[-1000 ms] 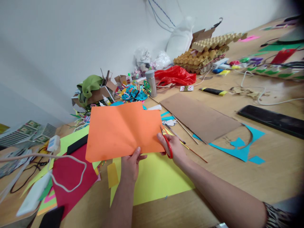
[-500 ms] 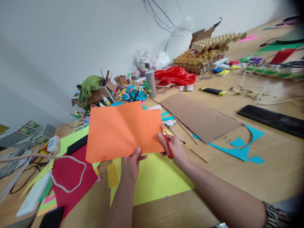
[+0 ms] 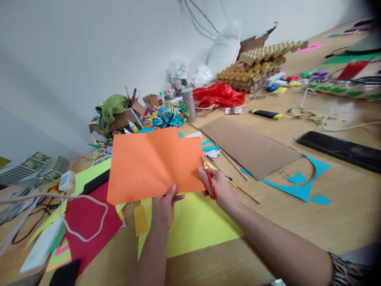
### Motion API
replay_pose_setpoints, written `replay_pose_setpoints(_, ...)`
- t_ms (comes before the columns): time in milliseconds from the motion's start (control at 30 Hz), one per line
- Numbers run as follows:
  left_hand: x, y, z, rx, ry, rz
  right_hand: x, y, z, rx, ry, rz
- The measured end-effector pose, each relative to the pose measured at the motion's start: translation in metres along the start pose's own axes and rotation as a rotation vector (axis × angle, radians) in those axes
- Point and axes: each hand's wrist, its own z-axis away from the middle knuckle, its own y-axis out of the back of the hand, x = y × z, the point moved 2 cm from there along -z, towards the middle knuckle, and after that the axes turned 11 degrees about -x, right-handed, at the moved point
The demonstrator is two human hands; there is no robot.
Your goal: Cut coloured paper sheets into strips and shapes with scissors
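An orange sheet of paper (image 3: 149, 165), notched at its upper right corner, is held up above the table. My left hand (image 3: 165, 206) pinches its lower edge, thumb in front and fingers behind. In my right hand (image 3: 220, 184) is a pair of red-handled scissors (image 3: 213, 186), its small blades pointing up at the sheet's right edge. Whether the blades are biting into the paper I cannot tell. Beneath the sheet, a yellow sheet of paper (image 3: 205, 226) lies on the table, with a small orange-yellow scrap (image 3: 141, 220) at its left edge.
To the right lie brown cardboard (image 3: 250, 147), blue paper offcuts (image 3: 303, 192) and a black phone-like slab (image 3: 342, 151). A magenta sheet (image 3: 92, 218) and a white cable (image 3: 102, 218) are at left. Behind stand a grey bottle (image 3: 188, 105), a red plastic bag (image 3: 220, 94) and egg trays (image 3: 253, 73).
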Motion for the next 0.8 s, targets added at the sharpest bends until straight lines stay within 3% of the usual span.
replay_pose_setpoints(800, 0.0013, -0.0012, 0.0019, -0.014, 0.008, 0.009, -0.0058, 0.0069, -0.0002, 0.006, 0.048, 0.095)
